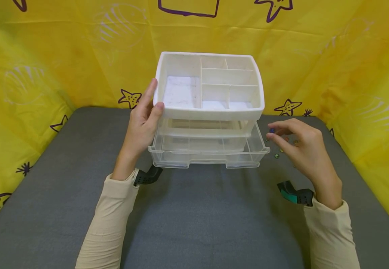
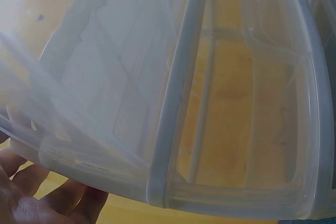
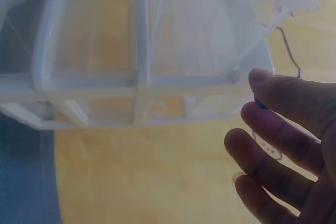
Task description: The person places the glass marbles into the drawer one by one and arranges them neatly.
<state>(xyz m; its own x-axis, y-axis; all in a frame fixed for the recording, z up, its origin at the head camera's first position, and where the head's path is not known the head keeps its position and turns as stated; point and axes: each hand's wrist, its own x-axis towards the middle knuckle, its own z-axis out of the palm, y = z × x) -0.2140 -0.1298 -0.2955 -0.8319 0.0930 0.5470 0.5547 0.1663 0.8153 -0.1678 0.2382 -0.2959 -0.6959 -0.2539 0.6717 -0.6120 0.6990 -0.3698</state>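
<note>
A white plastic drawer organizer (image 1: 211, 114) with a divided top tray stands at the middle of the table. Its clear lower drawer (image 1: 207, 158) is pulled out toward me. My left hand (image 1: 144, 121) holds the organizer's left side, its thumb at the front corner of the top and its fingers along the side. Off the organizer's right side, my right hand (image 1: 302, 149) pinches a small blue piece (image 1: 272, 130) between thumb and index finger. The other fingers (image 3: 262, 166) of that hand are loosely bent beside the organizer in the right wrist view.
Several small coloured pieces, among them a green one (image 1: 277, 155), lie on the grey table (image 1: 211, 220) below and behind my right hand. A yellow patterned cloth (image 1: 63, 45) hangs behind and at both sides. Each wrist carries a black camera mount (image 1: 148, 175).
</note>
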